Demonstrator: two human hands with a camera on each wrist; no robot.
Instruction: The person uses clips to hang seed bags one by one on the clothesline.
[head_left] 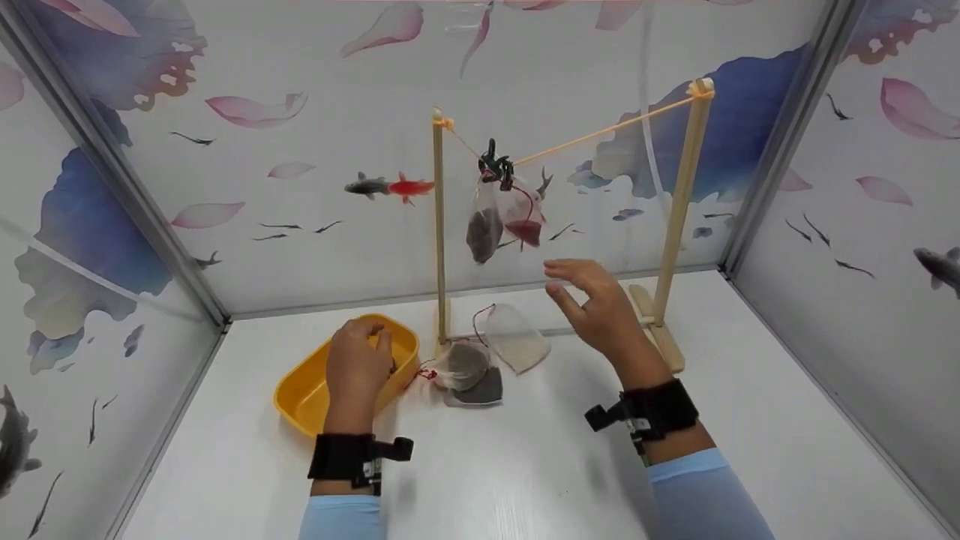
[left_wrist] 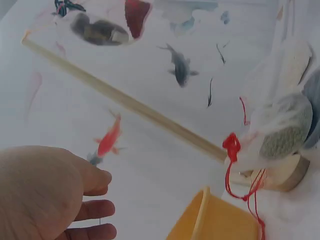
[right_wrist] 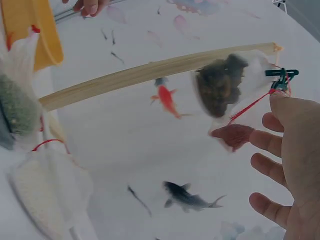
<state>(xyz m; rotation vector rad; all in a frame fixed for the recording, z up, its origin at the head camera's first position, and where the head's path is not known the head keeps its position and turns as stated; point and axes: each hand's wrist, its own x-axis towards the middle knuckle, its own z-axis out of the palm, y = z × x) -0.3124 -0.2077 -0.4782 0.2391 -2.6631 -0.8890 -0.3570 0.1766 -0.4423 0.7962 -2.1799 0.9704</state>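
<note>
My left hand (head_left: 358, 367) is over the yellow basin (head_left: 300, 401), its fingers loosely bent; the left wrist view shows nothing held. Something small and dark lies in the basin near the thumb, too small to name. My right hand (head_left: 600, 311) hovers in the air with relaxed fingers and holds nothing. Up and to its left, two sheer drawstring bags hang from an orange cord (head_left: 600, 135) by dark green clips (head_left: 495, 169). One bag (head_left: 484, 234) has dark brown contents; the other bag (head_left: 523, 229) has red contents.
Wooden posts (head_left: 439, 240) (head_left: 682, 202) hold the cord's ends. On the white table lie a bag of green pellets (head_left: 466, 361), a dark-filled bag (head_left: 484, 388) and a pale-filled bag (head_left: 517, 341). Panels printed with fish and petals surround the table.
</note>
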